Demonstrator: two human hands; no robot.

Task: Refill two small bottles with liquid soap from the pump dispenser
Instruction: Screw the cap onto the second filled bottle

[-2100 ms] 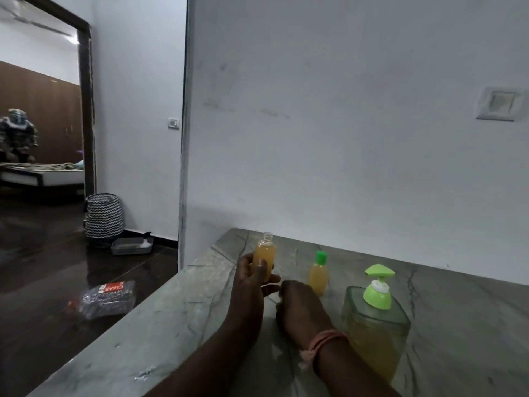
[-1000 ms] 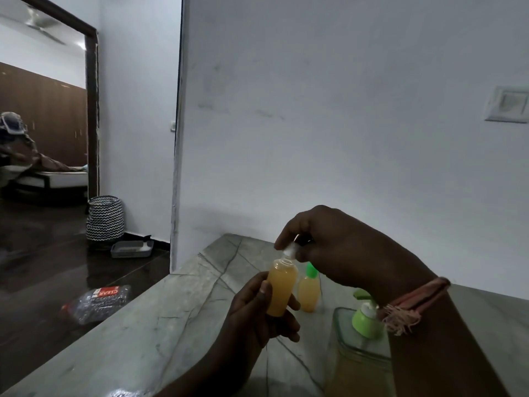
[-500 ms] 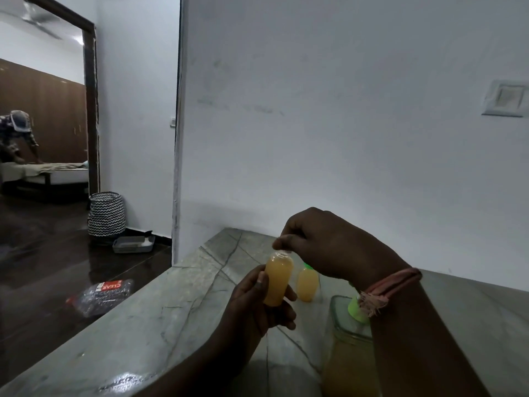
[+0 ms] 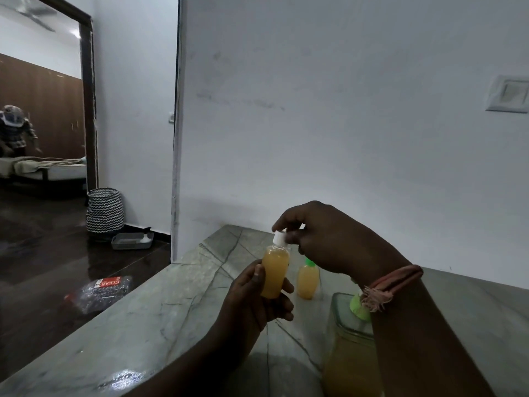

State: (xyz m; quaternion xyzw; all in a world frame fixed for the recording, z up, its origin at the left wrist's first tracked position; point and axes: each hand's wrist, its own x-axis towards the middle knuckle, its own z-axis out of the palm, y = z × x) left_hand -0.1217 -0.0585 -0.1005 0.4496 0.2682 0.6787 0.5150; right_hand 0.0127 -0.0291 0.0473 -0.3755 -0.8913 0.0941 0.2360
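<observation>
My left hand (image 4: 252, 299) grips a small clear bottle (image 4: 274, 272) full of orange soap and holds it upright above the stone counter (image 4: 160, 319). My right hand (image 4: 323, 239) pinches the white cap (image 4: 279, 238) sitting on that bottle's neck. A second small bottle (image 4: 307, 279) with a green cap stands on the counter behind. The pump dispenser (image 4: 350, 348), a clear square jar of orange soap with a green pump head (image 4: 357, 306), stands at the lower right, partly hidden by my right forearm.
A white wall runs behind the counter, with a switch plate (image 4: 508, 94) at the right. On the dark floor to the left lie a plastic packet (image 4: 100, 290), a grey tray (image 4: 131, 241) and a patterned basket (image 4: 104, 214). A person (image 4: 15, 130) stands in the far room.
My left hand lifted the bottle off the counter and toward me. My right hand rose from the counter and brought the white cap onto the neck, where its fingers now pinch it.
</observation>
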